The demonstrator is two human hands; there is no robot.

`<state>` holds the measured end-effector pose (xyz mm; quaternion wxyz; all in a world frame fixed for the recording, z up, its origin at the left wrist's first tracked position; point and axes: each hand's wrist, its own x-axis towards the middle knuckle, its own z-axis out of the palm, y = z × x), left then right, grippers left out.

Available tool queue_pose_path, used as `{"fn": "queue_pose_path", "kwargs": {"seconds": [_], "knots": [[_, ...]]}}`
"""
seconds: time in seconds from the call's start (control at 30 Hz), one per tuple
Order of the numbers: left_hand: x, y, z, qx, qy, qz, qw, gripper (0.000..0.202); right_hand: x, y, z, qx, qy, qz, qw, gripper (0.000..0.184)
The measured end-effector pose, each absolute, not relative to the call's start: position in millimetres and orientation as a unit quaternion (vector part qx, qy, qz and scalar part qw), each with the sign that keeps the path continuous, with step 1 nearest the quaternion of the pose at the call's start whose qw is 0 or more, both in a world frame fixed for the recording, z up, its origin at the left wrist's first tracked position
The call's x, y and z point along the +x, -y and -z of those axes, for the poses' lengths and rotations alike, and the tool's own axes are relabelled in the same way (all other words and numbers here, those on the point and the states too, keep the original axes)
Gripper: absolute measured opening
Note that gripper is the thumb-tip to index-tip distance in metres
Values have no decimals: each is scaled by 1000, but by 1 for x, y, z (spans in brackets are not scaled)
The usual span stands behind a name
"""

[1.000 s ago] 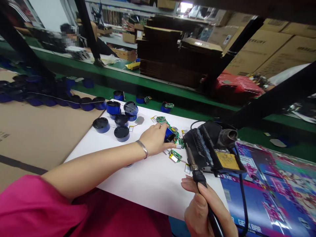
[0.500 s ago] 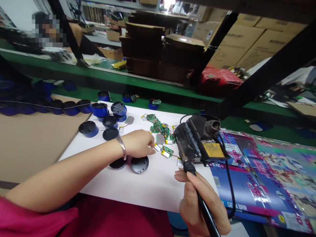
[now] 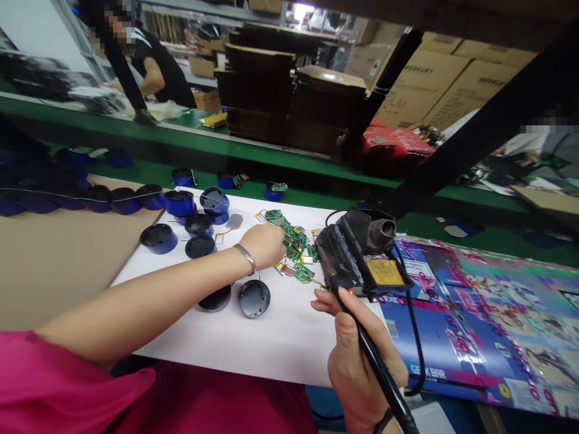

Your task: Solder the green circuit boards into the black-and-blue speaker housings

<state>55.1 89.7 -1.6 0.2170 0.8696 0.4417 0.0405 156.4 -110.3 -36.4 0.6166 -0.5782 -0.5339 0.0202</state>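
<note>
My right hand (image 3: 359,358) is closed around the black handle of a soldering iron (image 3: 371,355), near the front edge of the white sheet (image 3: 280,337). My left hand (image 3: 265,244) reaches over the sheet and touches a pile of small green circuit boards (image 3: 296,247) with little batteries; its fingertips are hidden behind the hand. Two black round lids (image 3: 254,298) lie just below my left wrist. Blue and black round housings (image 3: 199,226) stand at the sheet's far left.
A black soldering iron stand (image 3: 362,250) with a yellow sponge sits right of the boards. A colourful printed sheet (image 3: 479,313) covers the right. Cardboard (image 3: 54,259) lies at left. Behind run a green conveyor (image 3: 203,144) and stacked cartons (image 3: 289,90); other people work beyond it.
My left hand set down a blue housing and two black lids now lie on the sheet; the hand has moved back up onto the green boards. My right hand keeps the iron.
</note>
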Motion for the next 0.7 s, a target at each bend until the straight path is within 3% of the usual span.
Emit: {"fn": "queue_pose_path", "kwargs": {"seconds": [0.13,0.3,0.47,0.7], "knots": [[27,-97,-10,806,-487,-91,324,17,152,99,37,-575,527,-68,622,31],[0,-88,-17,735,-472,-141,467,15,147,75,34,-605,545,-9,581,18],[-9,-75,-16,631,-410,-185,632,19,147,52,34,-569,617,34,543,30],[-10,-66,-13,619,-365,-195,667,16,147,47,31,-529,656,86,531,37]]}}
